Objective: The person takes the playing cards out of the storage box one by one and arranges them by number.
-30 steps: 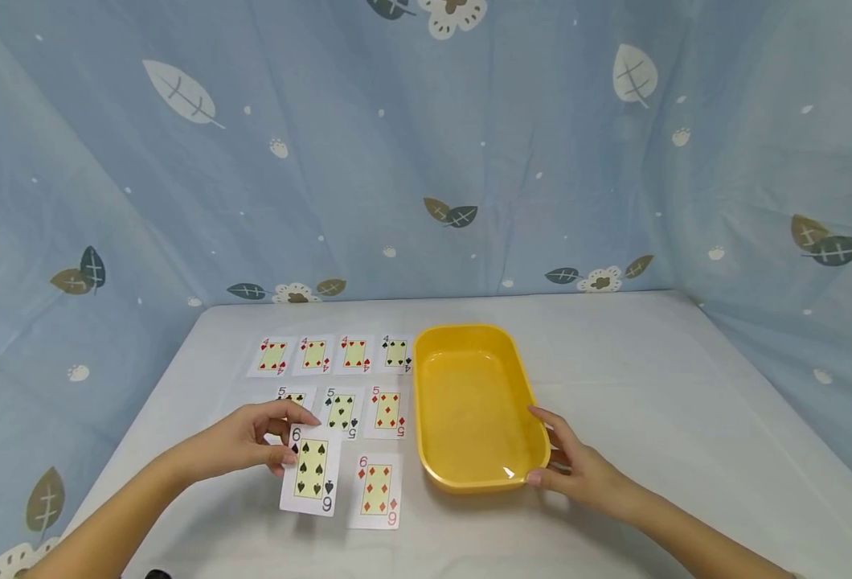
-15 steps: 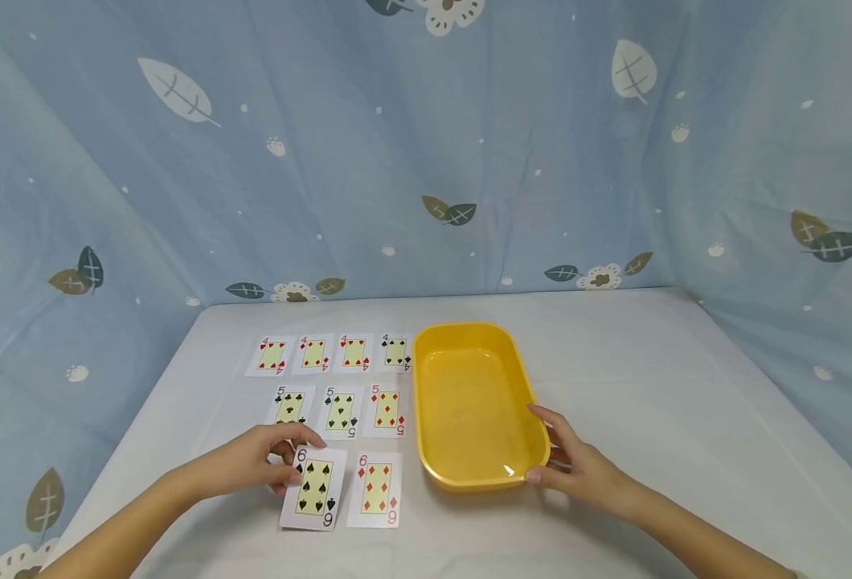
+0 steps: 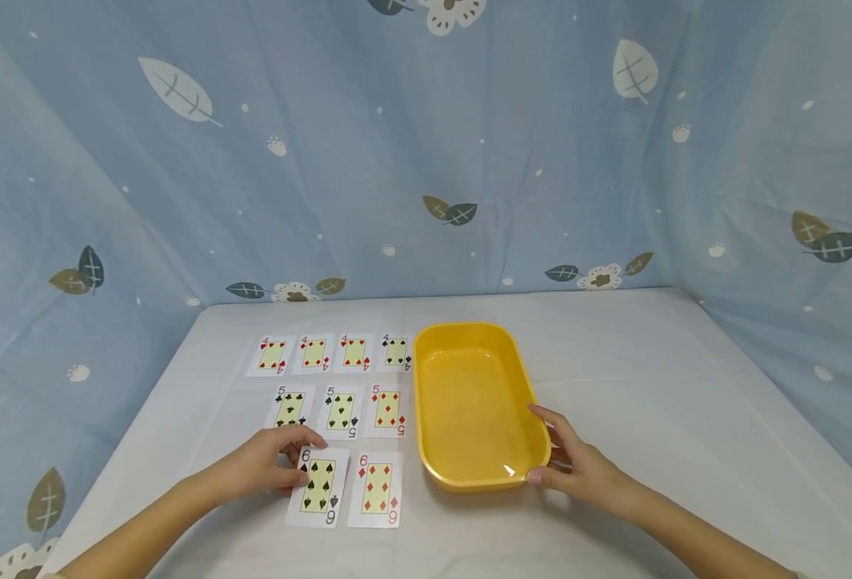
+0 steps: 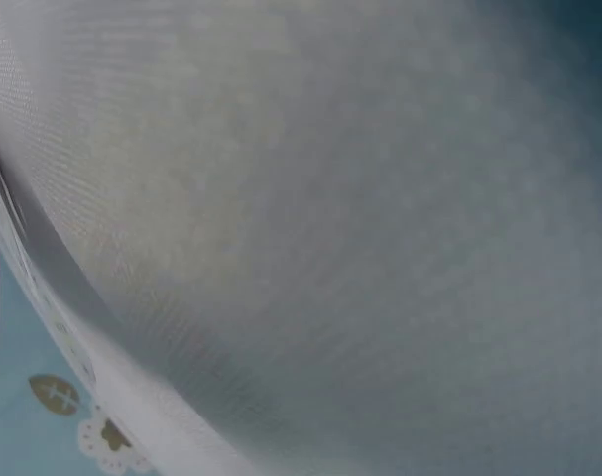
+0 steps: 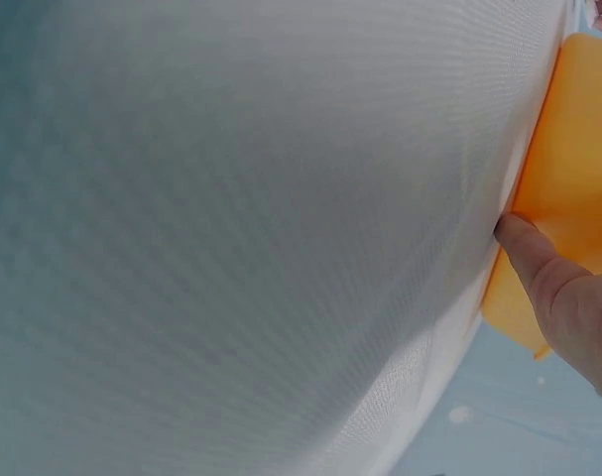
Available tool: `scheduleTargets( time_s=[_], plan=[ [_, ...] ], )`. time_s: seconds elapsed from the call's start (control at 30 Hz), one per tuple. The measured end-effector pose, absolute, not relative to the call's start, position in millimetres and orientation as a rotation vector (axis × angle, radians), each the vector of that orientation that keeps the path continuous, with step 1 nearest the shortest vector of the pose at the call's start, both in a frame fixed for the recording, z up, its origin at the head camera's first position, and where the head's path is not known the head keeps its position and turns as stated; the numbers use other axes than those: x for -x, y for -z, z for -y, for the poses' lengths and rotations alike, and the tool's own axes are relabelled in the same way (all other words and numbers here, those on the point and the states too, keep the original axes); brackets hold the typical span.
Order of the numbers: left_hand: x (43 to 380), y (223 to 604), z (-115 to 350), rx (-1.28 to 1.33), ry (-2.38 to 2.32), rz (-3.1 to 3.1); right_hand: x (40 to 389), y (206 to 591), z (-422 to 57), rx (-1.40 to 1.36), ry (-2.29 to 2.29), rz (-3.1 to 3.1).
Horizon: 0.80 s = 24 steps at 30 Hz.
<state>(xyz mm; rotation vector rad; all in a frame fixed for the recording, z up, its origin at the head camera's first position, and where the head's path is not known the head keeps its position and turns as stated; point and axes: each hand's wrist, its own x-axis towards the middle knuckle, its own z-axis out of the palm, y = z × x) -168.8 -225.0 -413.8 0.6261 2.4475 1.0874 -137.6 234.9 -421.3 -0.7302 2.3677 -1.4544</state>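
Note:
At the table's near left, my left hand [image 3: 270, 462] pinches the left edge of a six of spades card [image 3: 317, 486], face up, its thumb on top. Just right of that card lies a six of diamonds [image 3: 375, 490]. A yellow plastic tray [image 3: 477, 418] stands right of the cards with nothing in it. My right hand [image 3: 578, 470] holds the tray's near right corner, thumb at the near end and fingers along the right wall. In the right wrist view, a digit [image 5: 539, 268] presses against the yellow wall. Mostly blurred tablecloth fills the left wrist view.
Behind the sixes runs a row of three fives, the five of clubs [image 3: 290, 408] leftmost. Farther back is a row of fours, with the four of spades [image 3: 396, 352] beside the tray's rim. A blue patterned curtain [image 3: 368, 161] encloses the white table [image 3: 636, 378].
My left hand has lowered the six of spades toward the table and shifted it slightly right, beside the six of diamonds. My right hand and the tray have stayed put.

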Motion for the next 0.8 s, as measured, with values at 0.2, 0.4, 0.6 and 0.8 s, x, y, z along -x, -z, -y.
scheduleTargets(
  time_s=[0.2, 0.4, 0.6, 0.8],
  plan=[
    [169.8, 415.1, 223.7, -0.728, -0.959, -2.568, 136.9, 421.6, -234.9, 0.725, 1.46, -2.362],
    [170.1, 415.9, 218.4, -0.751, -0.855, -2.664, 138.8, 423.0, -234.7, 0.72, 1.439, -2.385],
    [166.9, 414.5, 213.6, -0.745, -0.776, -2.737, 141.2, 423.2, -233.9, 0.731, 1.438, -2.371],
    [164.3, 412.7, 210.9, -0.75, -0.694, -2.823, 142.3, 423.1, -235.1, 0.705, 1.477, -2.315]
  ],
)
